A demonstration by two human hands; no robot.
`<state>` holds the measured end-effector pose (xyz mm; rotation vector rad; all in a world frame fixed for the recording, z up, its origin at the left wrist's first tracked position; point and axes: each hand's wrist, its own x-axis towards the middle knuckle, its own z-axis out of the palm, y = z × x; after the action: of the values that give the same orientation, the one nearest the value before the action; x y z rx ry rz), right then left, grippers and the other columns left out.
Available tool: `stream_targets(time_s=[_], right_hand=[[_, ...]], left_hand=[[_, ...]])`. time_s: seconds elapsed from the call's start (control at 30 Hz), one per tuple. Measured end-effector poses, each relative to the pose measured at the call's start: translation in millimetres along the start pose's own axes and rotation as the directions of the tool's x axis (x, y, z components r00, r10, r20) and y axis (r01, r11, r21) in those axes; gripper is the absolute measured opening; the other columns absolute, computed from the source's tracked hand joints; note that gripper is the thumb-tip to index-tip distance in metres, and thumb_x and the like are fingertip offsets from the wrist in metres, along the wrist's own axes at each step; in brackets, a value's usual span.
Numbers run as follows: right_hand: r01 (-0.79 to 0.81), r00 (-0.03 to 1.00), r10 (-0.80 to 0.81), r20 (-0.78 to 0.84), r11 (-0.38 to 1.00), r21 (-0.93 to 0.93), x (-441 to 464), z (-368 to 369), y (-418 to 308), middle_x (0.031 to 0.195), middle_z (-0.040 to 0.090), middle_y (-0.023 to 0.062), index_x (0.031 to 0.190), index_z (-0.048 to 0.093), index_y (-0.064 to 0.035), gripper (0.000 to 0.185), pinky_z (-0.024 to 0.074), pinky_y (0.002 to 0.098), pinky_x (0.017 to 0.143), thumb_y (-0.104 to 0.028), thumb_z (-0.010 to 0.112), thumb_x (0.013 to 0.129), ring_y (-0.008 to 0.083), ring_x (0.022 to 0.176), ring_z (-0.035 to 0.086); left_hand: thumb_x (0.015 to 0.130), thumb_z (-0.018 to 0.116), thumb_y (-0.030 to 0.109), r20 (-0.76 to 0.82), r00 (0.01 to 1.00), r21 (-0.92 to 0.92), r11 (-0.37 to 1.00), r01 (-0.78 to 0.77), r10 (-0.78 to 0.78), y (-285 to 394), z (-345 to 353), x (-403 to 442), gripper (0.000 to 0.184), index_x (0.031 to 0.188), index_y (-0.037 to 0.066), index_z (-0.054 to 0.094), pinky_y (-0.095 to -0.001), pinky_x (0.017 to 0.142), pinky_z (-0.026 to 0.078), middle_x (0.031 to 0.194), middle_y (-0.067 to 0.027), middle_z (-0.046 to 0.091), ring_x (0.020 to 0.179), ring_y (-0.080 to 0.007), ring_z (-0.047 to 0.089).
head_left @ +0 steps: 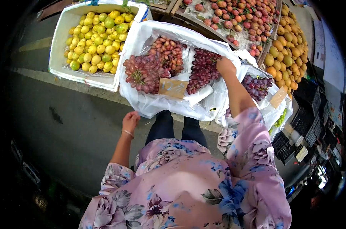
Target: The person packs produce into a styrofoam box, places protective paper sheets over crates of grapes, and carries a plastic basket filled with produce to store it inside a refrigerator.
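My right hand (225,66) reaches across to the right edge of a bunch of dark red grapes (203,71). Its fingers are curled against the grapes and partly hidden. These grapes lie in a white box (130,100) lined with clear and white plastic. Two lighter bunches share the box: pinkish-red grapes (144,73) on the left and reddish grapes (169,53) behind. A cardboard sign (173,88) with handwriting leans at the box's front. Below the front left corner hangs my left hand (131,121), fingers curled in, with no object visible in it.
Left stands a white foam box (58,63) of yellow-green fruit (94,42). Purple grapes (257,87), green grapes (280,118) and another cardboard sign (278,97) lie at right. Reddish round fruit (253,23) and orange-brown fruit (285,49) fill the back. Dark crates (312,131) stand far right.
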<state>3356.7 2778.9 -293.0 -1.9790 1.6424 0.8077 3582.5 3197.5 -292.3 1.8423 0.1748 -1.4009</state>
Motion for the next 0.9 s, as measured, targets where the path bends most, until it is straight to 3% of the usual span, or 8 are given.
stream_targets(time_s=[0.1, 0.17, 0.27, 0.33, 0.53, 0.67, 0.8, 0.9], right_hand=[[-0.129, 0.961, 0.180, -0.209, 0.963, 0.236, -46, 6, -15, 0.094, 0.057, 0.0165, 0.096, 0.049, -0.0054, 0.031, 0.0422, 0.0401, 0.074, -0.029, 0.045, 0.077, 0.0301, 0.088, 0.055], [0.030, 0.930, 0.089, -0.356, 0.949, 0.315, -74, 24, -25, 0.088, 0.057, 0.0185, 0.095, 0.044, -0.0067, 0.028, 0.0424, 0.0410, 0.071, -0.026, 0.048, 0.076, 0.0313, 0.082, 0.056], [0.496, 0.817, -0.338, -0.467, 0.825, 0.271, -86, 89, -36, 0.088, 0.052, 0.0159, 0.102, 0.046, -0.0098, 0.038, 0.0412, 0.0388, 0.076, -0.018, 0.058, 0.067, 0.0314, 0.088, 0.049], [0.435, 0.882, -0.301, -0.362, 0.816, 0.381, -93, 117, -55, 0.095, 0.051, 0.0165, 0.109, 0.044, -0.0129, 0.049, 0.0404, 0.0378, 0.079, -0.021, 0.061, 0.064, 0.0317, 0.090, 0.049], [0.423, 0.905, -0.376, -0.196, 0.764, 0.486, -140, 129, -57, 0.085, 0.054, 0.0142, 0.084, 0.055, -0.0067, 0.023, 0.0426, 0.0361, 0.071, -0.016, 0.062, 0.065, 0.0298, 0.081, 0.053], [0.440, 0.897, -0.272, -0.347, 0.609, 0.660, -163, 137, -20, 0.077, 0.056, 0.0127, 0.075, 0.055, -0.0027, 0.017, 0.0436, 0.0335, 0.060, -0.012, 0.064, 0.064, 0.0257, 0.065, 0.055], [-0.081, 0.978, 0.210, 0.004, 0.362, 0.929, -175, 130, 38, 0.075, 0.056, 0.0080, 0.079, 0.053, -0.0014, 0.018, 0.0434, 0.0271, 0.050, -0.015, 0.061, 0.070, 0.0150, 0.059, 0.054], [-0.113, 0.942, 0.327, 0.072, 0.108, 0.988, -185, 133, 72, 0.077, 0.056, 0.0063, 0.088, 0.050, -0.0032, 0.024, 0.0424, 0.0247, 0.048, -0.020, 0.060, 0.073, 0.0162, 0.063, 0.055]], left_hand=[[0.079, 0.054, 0.021, -0.089, 0.969, 0.020, 0.973, -0.230, 0.231, 57, 28, 4, 0.022, 0.091, 0.003, 0.052, -0.0223, 0.058, 0.042, 0.070, -0.0005, 0.053, 0.063, -0.0105, 0.052], [0.080, 0.053, 0.022, -0.085, 0.944, 0.089, 0.946, -0.311, 0.318, 85, 37, 13, 0.025, 0.095, 0.003, 0.051, -0.0228, 0.060, 0.043, 0.072, -0.0009, 0.053, 0.064, -0.0110, 0.052], [0.078, 0.055, 0.025, -0.208, 0.869, 0.096, 0.893, -0.439, 0.450, 113, 52, 26, 0.030, 0.096, 0.002, 0.047, -0.0229, 0.059, 0.043, 0.077, -0.0029, 0.054, 0.067, -0.0113, 0.053], [0.075, 0.060, 0.026, -0.263, 0.870, 0.139, 0.909, -0.393, 0.416, 128, 58, 33, 0.033, 0.091, 0.000, 0.045, -0.0209, 0.051, 0.039, 0.070, -0.0014, 0.050, 0.058, -0.0078, 0.046], [0.071, 0.064, 0.018, -0.307, 0.880, 0.154, 0.931, -0.330, 0.362, 143, 60, 45, 0.032, 0.088, 0.001, 0.045, -0.0213, 0.050, 0.042, 0.072, -0.0074, 0.053, 0.060, -0.0113, 0.051], [0.071, 0.064, 0.019, -0.179, 0.795, 0.223, 0.811, -0.541, 0.580, 144, 62, 52, 0.031, 0.087, 0.002, 0.044, -0.0218, 0.047, 0.039, 0.071, -0.0047, 0.053, 0.058, -0.0090, 0.049], [0.069, 0.065, 0.018, -0.165, 0.784, 0.479, 0.744, -0.466, 0.598, 144, 55, 72, 0.028, 0.080, 0.001, 0.044, -0.0221, 0.053, 0.042, 0.069, -0.0070, 0.053, 0.060, -0.0110, 0.051], [0.067, 0.067, 0.023, -0.232, 0.850, 0.414, 0.839, -0.354, 0.473, 156, 60, 63, 0.033, 0.075, 0.001, 0.044, -0.0226, 0.052, 0.042, 0.067, -0.0070, 0.053, 0.060, -0.0117, 0.051]])
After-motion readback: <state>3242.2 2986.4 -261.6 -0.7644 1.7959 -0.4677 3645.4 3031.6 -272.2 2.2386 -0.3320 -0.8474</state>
